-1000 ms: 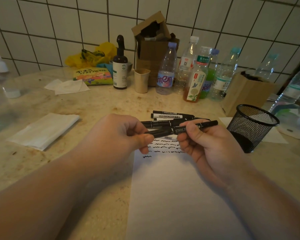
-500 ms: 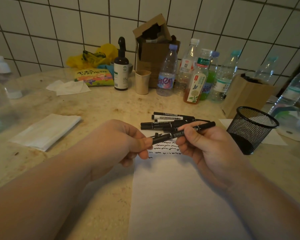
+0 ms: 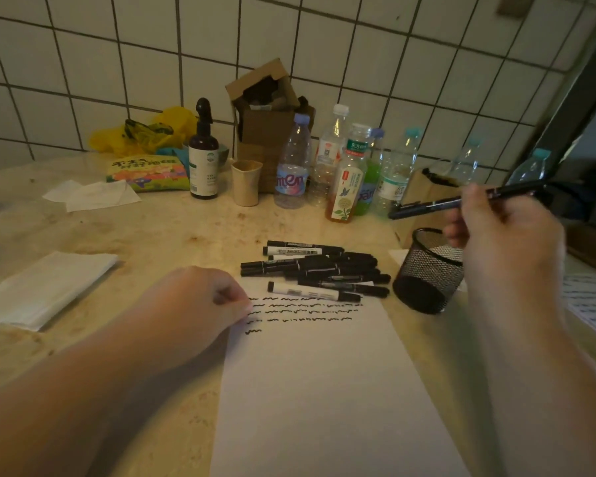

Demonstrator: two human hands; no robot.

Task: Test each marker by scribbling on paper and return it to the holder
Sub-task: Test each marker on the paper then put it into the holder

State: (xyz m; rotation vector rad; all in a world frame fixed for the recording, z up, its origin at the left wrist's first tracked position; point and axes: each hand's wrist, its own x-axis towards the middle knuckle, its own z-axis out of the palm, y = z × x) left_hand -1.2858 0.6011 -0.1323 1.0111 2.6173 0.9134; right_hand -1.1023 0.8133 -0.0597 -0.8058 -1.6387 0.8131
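Observation:
My right hand (image 3: 503,228) is raised above the black mesh holder (image 3: 427,270) and grips a black marker (image 3: 461,201), held nearly level with one end pointing left. My left hand (image 3: 200,301) rests in a loose fist at the left edge of the white paper (image 3: 324,390), fingers curled with nothing visible in them. Black scribble lines (image 3: 303,311) cross the top of the sheet. A pile of several black markers (image 3: 317,266) lies at the paper's far end, one with a white label (image 3: 310,293) nearest me.
Along the tiled wall stand plastic bottles (image 3: 291,163), a dark pump bottle (image 3: 203,153), a beige cup (image 3: 245,182), a cardboard box (image 3: 265,108) and a yellow bag (image 3: 145,132). Folded tissues (image 3: 38,290) lie at left. Another scribbled sheet (image 3: 592,304) sits at far right.
My right hand has carried the marker up and to the right, over the mesh holder. My left hand let go of the marker and dropped to the paper's edge.

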